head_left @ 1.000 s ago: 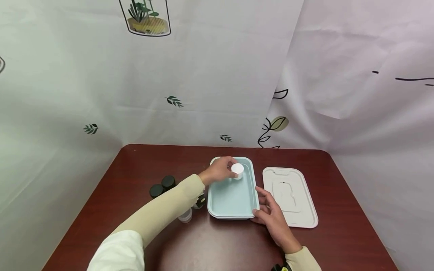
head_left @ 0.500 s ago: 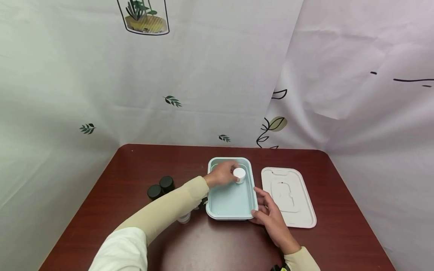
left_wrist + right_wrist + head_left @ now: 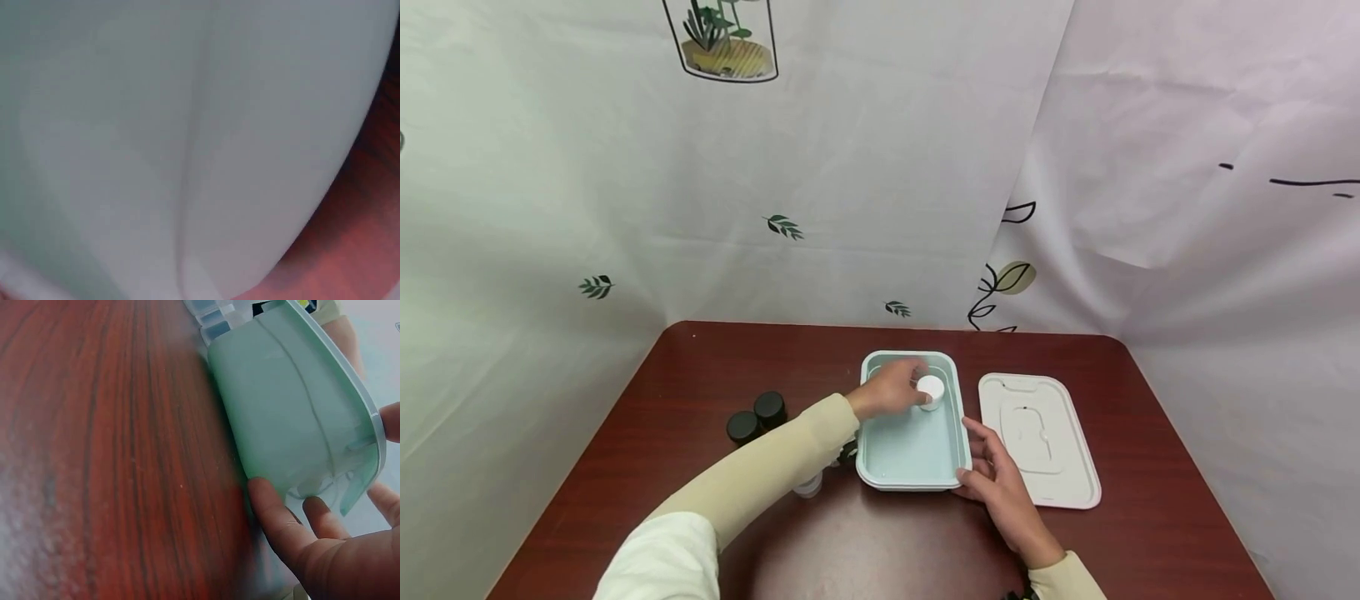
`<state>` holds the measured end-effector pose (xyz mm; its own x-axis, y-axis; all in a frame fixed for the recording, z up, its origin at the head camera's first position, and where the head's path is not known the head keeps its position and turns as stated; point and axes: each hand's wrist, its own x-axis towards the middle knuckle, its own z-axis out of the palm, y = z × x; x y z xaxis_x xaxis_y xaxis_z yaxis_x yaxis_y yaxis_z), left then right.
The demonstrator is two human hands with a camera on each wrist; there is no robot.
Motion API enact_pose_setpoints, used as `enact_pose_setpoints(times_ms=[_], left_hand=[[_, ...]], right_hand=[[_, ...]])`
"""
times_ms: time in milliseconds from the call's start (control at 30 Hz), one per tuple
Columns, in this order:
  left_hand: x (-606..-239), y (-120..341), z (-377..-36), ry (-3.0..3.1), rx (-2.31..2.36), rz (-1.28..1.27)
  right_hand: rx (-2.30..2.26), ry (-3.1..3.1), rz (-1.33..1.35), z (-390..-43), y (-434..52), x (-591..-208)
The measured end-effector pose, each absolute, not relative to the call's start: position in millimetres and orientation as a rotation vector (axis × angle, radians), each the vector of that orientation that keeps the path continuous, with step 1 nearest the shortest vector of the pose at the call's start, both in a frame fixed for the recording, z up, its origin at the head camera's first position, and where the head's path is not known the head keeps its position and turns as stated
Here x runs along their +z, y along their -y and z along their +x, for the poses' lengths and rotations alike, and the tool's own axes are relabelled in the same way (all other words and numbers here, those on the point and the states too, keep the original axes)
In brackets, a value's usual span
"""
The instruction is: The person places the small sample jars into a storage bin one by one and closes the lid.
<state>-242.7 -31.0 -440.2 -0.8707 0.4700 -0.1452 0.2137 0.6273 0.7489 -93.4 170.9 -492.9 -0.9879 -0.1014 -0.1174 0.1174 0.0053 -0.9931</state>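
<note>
A light blue plastic container stands in the middle of the table, its top uncovered. Over its far half, my left hand holds a small white-capped jar between thumb and fingers, low inside the walls. My right hand grips the container at its near right corner. In the right wrist view, fingertips press the pale green-looking side wall low down, while the thumb is up at the rim. A blurred pale surface fills most of the left wrist view; the jar is out of sight there.
A white lid lies flat right of the container. To the left stand two black-capped jars, and a small clear jar shows partly behind the left forearm. A patterned white cloth hangs behind the reddish-brown table.
My left hand has brought the white-capped jar slightly nearer and lower inside the container. My right hand keeps its place at the container's corner.
</note>
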Motion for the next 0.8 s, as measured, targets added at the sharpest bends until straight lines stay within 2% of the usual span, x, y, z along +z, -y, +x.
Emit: enact_pose_setpoints(times_ms=[533,800], left_hand=[[-400,88,-238,-2.362,1.571,0.376],[-387,142,-214,-2.083,1.934,0.272]], right_hand=[[-2.107,-2.127,-0.012,-93,-172,-493],[-2.095,-2.139,-0.027,-92,-172,-492]])
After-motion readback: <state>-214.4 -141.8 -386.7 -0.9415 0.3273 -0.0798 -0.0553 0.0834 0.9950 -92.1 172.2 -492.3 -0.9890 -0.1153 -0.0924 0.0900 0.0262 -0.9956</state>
